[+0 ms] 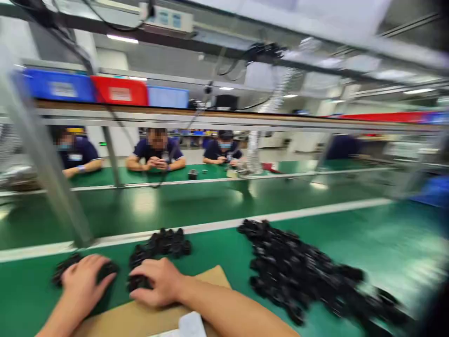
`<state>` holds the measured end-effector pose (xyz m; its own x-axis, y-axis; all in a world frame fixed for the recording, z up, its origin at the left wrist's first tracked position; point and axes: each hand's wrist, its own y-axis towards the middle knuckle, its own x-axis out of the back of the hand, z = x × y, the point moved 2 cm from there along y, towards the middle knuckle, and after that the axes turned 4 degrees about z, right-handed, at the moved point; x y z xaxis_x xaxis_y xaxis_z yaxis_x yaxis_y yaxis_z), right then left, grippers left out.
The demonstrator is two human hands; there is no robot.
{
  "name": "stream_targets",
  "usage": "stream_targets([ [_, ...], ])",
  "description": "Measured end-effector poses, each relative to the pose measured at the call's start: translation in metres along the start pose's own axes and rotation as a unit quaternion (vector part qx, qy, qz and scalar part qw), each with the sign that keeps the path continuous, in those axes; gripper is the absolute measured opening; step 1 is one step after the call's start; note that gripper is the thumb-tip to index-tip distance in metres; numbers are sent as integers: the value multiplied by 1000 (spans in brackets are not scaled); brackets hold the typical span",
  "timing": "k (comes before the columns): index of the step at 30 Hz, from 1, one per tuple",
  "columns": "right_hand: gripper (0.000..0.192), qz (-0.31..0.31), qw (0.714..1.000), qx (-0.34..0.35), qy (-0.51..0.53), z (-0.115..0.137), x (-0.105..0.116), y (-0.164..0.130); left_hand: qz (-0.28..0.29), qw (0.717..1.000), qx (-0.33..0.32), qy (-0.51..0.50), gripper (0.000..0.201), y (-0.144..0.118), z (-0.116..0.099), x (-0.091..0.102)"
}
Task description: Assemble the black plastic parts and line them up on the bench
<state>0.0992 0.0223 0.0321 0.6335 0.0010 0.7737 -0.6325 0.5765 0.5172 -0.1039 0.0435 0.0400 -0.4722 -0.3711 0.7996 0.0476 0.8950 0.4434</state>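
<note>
My left hand (84, 283) curves over a cluster of small black round parts (108, 269) on the green table, its thumb apart from the fingers and the parts between them. To the right of it, my right hand (159, 283) bends its fingers and thumb around more black parts (140, 282). Just beyond the right hand stands another group of the same parts (168, 243), bunched together. Motion blur hides their exact kind. Under my forearms lies a brown cardboard sheet (129, 320), with a white object (192, 325) on it near the bottom edge.
A large heap of black parts (298, 271) spreads over the green table (224, 262) at the right. A metal post (59, 154) rises at the left. Overhead, a shelf (228, 119) carries a blue bin (59, 85) and a red bin (121, 90). Several people sit across the line.
</note>
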Motion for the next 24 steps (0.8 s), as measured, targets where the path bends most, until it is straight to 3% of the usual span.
stream_targets([
  [2,36,-32,998,5,52,-3,0,-1,37,999,16,-13,26,-9,21,22],
  [4,31,-35,993,-15,108,-6,1,-1,58,994,28,-92,29,-14,25,33],
  [7,31,-49,981,-67,173,-9,3,0,91,960,14,-265,21,-16,10,34],
  [11,32,-70,964,-118,227,-12,1,-2,137,887,36,-440,25,-25,-13,29],
  [14,32,-69,957,-128,250,-15,-1,-4,141,859,47,-490,30,-30,-20,26],
  [19,31,-68,970,-97,212,-11,2,-4,132,826,43,-546,32,-31,-18,20],
  [24,32,-56,980,-58,184,-5,6,-3,139,809,52,-568,33,-33,-18,13],
])
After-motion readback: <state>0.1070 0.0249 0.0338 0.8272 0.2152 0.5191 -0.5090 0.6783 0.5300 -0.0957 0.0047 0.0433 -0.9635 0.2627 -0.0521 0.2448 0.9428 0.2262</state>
